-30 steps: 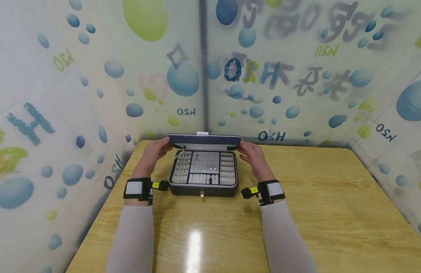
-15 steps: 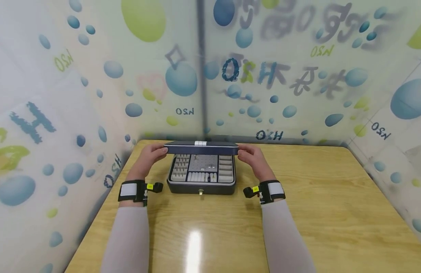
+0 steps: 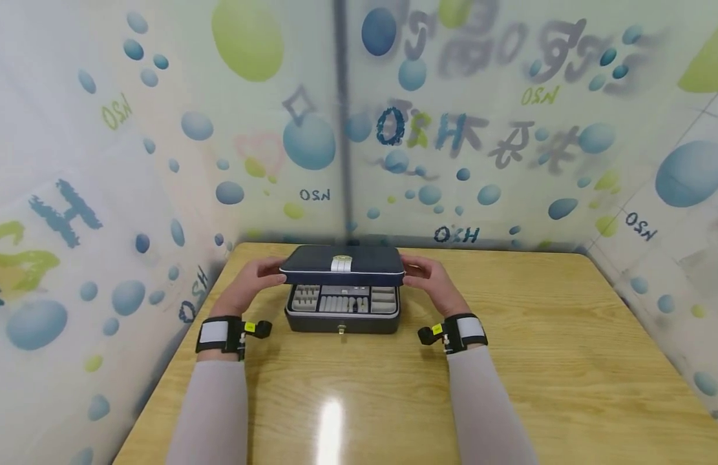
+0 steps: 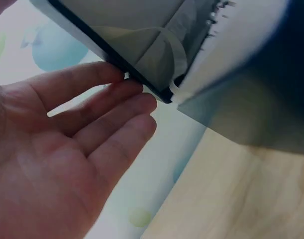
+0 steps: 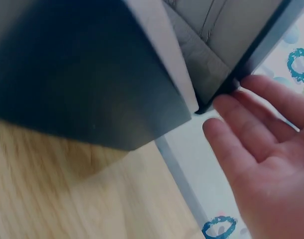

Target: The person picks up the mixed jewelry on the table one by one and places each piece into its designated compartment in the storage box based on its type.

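Observation:
A dark navy jewelry box (image 3: pixel 341 324) stands near the table's back edge, its lid (image 3: pixel 342 259) tilted partway over the base. Pale compartments and a pegged middle panel (image 3: pixel 344 303) show below the lid's front edge. My left hand (image 3: pixel 249 284) holds the lid's left side, thumb near the front corner; in the left wrist view its fingertips (image 4: pixel 142 99) touch the lid's rim. My right hand (image 3: pixel 433 282) holds the right side likewise, fingers (image 5: pixel 251 119) at the rim in the right wrist view. A pale ribbon (image 4: pixel 177 55) joins lid and base.
The box stands on a wooden table (image 3: pixel 556 349). A wall with printed bubbles (image 3: pixel 309 143) rises behind and on both sides. A metal clasp (image 3: pixel 342 329) is on the base's front. Each wrist wears a strapped camera (image 3: pixel 260 329).
The lid has swung forward and down, so its top and silver tab now face up and it covers more of the compartments. Both hands have moved down with it.

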Demonstrator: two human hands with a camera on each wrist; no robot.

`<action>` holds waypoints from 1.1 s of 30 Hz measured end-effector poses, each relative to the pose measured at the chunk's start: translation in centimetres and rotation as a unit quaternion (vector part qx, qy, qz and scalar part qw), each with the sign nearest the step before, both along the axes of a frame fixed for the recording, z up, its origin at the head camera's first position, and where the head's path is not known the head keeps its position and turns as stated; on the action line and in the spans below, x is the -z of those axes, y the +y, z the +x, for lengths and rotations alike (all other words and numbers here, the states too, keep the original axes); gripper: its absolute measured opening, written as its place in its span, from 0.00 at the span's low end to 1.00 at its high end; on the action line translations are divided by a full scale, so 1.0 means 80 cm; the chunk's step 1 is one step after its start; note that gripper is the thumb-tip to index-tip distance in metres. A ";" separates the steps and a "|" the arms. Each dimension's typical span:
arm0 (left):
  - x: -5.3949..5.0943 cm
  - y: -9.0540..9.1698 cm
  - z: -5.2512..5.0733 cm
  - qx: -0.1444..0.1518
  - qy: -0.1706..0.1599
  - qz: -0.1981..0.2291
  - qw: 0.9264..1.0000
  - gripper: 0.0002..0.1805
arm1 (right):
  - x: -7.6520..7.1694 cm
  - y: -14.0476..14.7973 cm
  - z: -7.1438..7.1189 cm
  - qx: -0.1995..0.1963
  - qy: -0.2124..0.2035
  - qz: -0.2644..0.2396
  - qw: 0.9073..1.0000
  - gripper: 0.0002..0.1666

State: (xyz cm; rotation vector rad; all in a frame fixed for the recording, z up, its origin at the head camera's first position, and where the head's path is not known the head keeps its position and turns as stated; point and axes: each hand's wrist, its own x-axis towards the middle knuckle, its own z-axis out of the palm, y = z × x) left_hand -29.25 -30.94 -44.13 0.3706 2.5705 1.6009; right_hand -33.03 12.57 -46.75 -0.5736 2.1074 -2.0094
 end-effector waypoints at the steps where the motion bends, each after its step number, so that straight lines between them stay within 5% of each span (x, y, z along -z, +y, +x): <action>1: 0.001 0.000 0.000 0.006 -0.005 0.001 1.000 0.36 | 0.000 0.003 0.000 -0.003 0.004 0.004 1.000 0.36; 16: 0.013 -0.008 0.013 0.054 0.011 -0.016 0.998 0.39 | 0.015 0.005 0.011 -0.061 0.006 0.004 0.998 0.45; 24: 0.034 -0.008 0.023 0.049 0.010 -0.002 0.999 0.45 | 0.027 0.001 0.018 -0.078 0.010 0.001 0.997 0.51; 33: 0.037 -0.002 0.024 0.048 0.011 -0.013 0.999 0.44 | 0.027 0.008 0.022 -0.078 0.021 0.025 0.996 0.51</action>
